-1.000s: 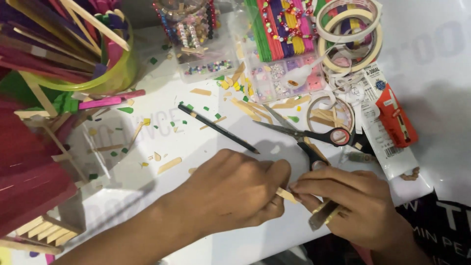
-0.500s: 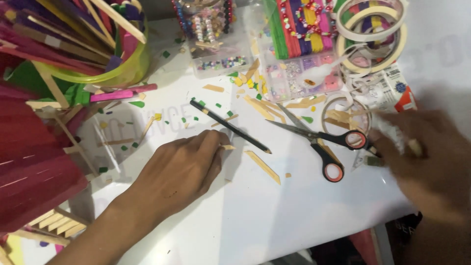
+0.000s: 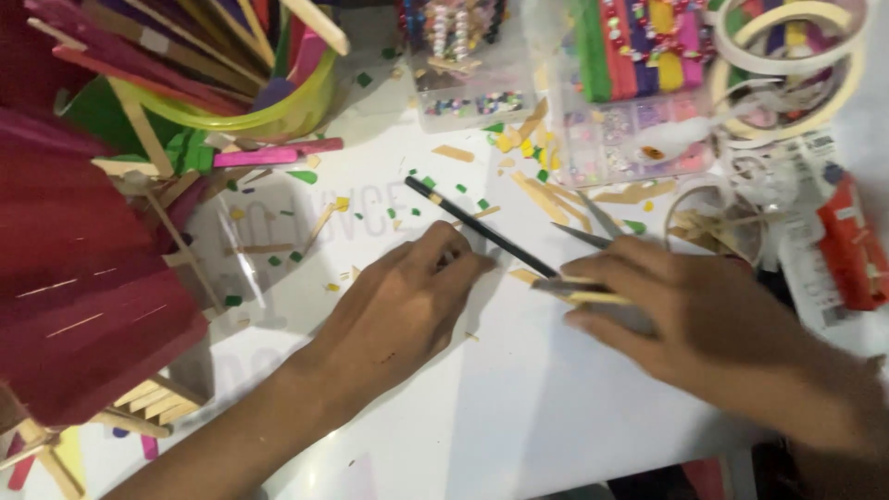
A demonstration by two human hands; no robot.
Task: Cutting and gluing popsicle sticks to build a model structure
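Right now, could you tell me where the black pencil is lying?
In the head view, the black pencil lies slantwise on the white table near the middle, between the left hand and the right hand, its lower end by the right fingers.

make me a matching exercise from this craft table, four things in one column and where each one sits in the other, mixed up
Things:
1. thin black pencil
2. yellow-green round plastic tub of coloured sticks
3. red-handled tool in its white package
4. pale rolls of tape

Places:
A. top right corner
B. top left, behind the pink stick
C. right edge, beyond the right hand
D. middle of the white table, between the left hand and the right hand

Pairs: 1-D, 2-B, 3-C, 4-A
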